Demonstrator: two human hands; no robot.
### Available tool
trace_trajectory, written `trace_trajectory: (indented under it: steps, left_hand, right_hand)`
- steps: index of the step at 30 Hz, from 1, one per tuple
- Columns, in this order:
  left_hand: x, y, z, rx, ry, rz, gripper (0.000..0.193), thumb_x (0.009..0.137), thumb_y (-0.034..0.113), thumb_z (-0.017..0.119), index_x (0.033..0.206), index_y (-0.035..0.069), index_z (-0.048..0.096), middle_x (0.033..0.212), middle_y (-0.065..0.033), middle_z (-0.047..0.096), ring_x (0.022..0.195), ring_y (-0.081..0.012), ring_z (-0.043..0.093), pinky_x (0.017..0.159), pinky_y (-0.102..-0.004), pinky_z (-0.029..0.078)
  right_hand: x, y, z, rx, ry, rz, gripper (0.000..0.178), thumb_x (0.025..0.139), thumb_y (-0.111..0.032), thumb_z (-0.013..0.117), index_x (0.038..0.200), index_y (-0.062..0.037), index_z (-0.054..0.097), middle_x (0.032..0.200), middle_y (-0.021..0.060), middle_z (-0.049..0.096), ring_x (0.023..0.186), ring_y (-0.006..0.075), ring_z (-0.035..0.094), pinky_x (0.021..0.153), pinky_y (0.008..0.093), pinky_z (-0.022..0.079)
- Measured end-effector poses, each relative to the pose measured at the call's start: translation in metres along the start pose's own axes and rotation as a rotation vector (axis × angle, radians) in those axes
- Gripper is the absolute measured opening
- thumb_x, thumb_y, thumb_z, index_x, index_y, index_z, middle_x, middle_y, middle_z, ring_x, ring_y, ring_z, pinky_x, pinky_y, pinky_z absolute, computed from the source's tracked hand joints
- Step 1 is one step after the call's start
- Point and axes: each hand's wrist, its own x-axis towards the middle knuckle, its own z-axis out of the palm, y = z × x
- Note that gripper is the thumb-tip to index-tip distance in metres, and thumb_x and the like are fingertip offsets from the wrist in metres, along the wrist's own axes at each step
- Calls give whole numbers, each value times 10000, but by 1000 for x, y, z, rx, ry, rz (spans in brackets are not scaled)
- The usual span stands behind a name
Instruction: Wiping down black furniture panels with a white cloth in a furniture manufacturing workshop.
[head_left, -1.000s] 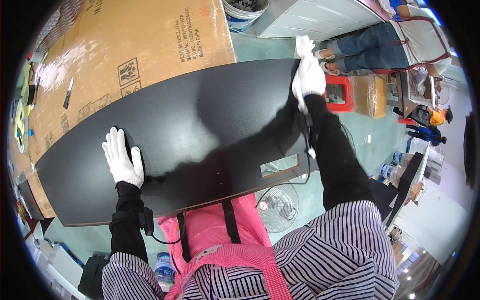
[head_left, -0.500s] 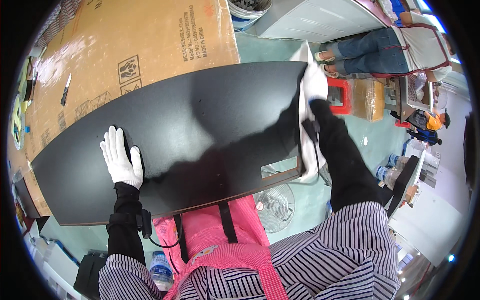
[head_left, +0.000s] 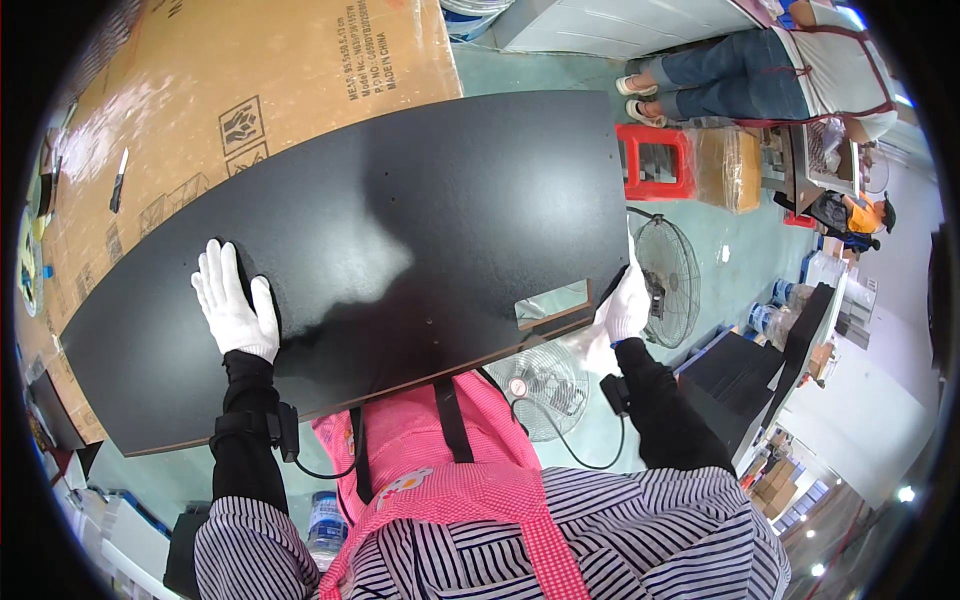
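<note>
A large dark board (head_left: 470, 190) with a curved far edge lies before me, partly over a cardboard box. Near its right end is a rectangular cut-out (head_left: 553, 305). My left hand (head_left: 236, 305), in a white glove, rests flat on the board's left part with the fingers stretched out. At the right end, close to the near corner, my gloved right hand (head_left: 627, 305) is closed on a white cloth (head_left: 592, 350) against the board's edge. Part of the cloth is hidden behind the board and the hand.
Beneath the board's far side lies a big cardboard box (head_left: 300, 60), with a knife (head_left: 119, 182) on it at the left. A floor fan (head_left: 667, 280) and a red stool (head_left: 655, 162) stand to the right. Another person (head_left: 750, 80) stands at the far right. A second fan (head_left: 540, 385) is below the board.
My right hand has moved with the cloth along the board's right edge, from the far corner toward the near one. The left hand stays flat on the board.
</note>
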Motion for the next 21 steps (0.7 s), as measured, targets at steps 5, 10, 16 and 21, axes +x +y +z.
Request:
trace_trajectory:
  steps: [5,10,16,21]
  left_hand:
    - [-10,-12,-9,45,-23,-20,633,997,209,594,1575,19,419,1667,-213,373,1558,-413,312,1294,-559,180]
    - [1,-1,2,26,-21,24,624,1003,206,571,1576,11,416,1666,-224,368,1560,-416,306,1295,-555,174]
    - [-5,-12,-5,47,-17,11,609,1016,182,541,1590,35,401,1678,-199,357,1568,-394,296,1305,-525,164]
    - [-6,-11,-4,35,-6,16,613,1008,214,570,1571,14,428,1664,-219,376,1558,-412,312,1295,-545,174]
  right_hand:
    - [108,-92,24,-285,-16,-348,233,1062,-163,415,1081,-16,595,928,282,692,910,478,691,798,584,544]
    - [272,-209,33,-413,156,-616,324,1076,-314,436,1070,-25,583,982,265,724,945,494,705,801,583,566]
    - [159,-204,34,50,265,-430,455,1093,-421,400,1316,-78,599,1177,261,699,1054,469,688,915,532,545]
    - [2,-90,-14,38,43,-283,446,1115,-273,352,1484,-115,546,1354,237,628,1272,418,587,1072,477,450]
